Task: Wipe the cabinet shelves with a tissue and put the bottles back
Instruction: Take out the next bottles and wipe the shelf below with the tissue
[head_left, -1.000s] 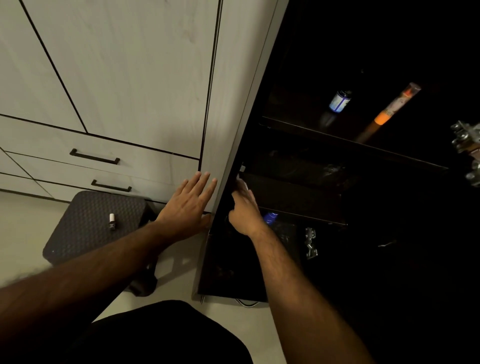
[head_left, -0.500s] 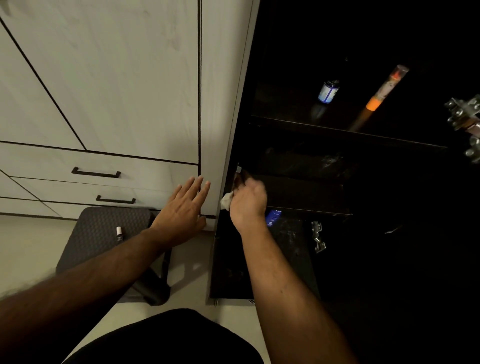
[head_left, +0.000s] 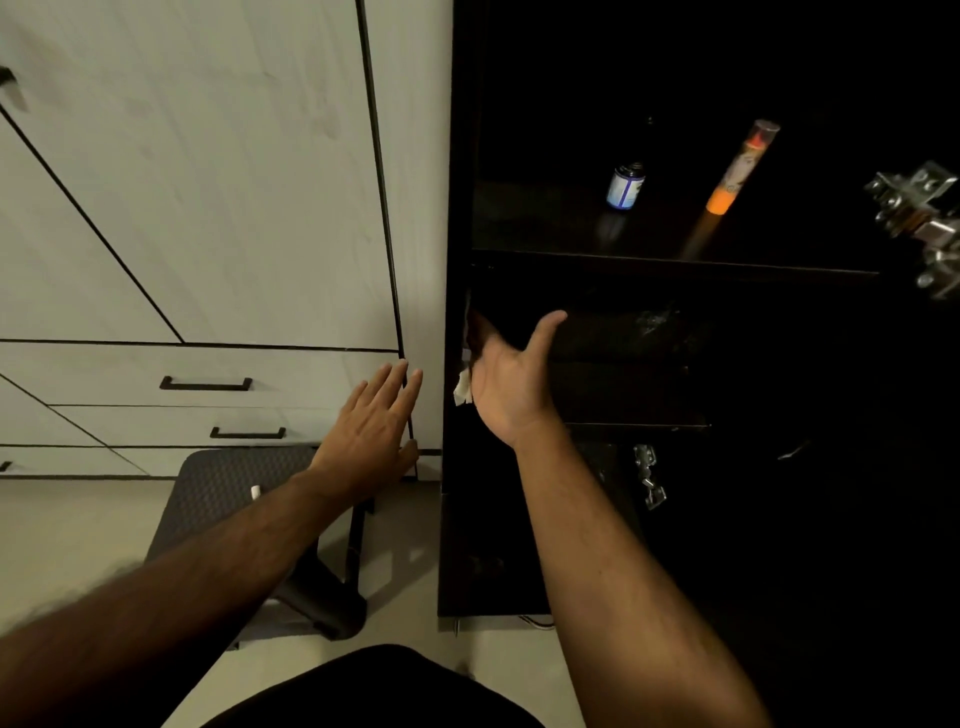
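Pale wood-grain drawer fronts fill the 9 o'clock area. Left hand lies flat against the white panel, fingers straight and together, holding nothing. Right hand is inside the dark cabinet's left wall, thumb raised toward 1 o'clock, pressing the tissue; finger positions are hidden. Middle shelf extends toward 3 o'clock from the tissue, long axis horizontal; the right hand is nearer. Small bottle and orange tube stand at 1 o'clock on the upper shelf.
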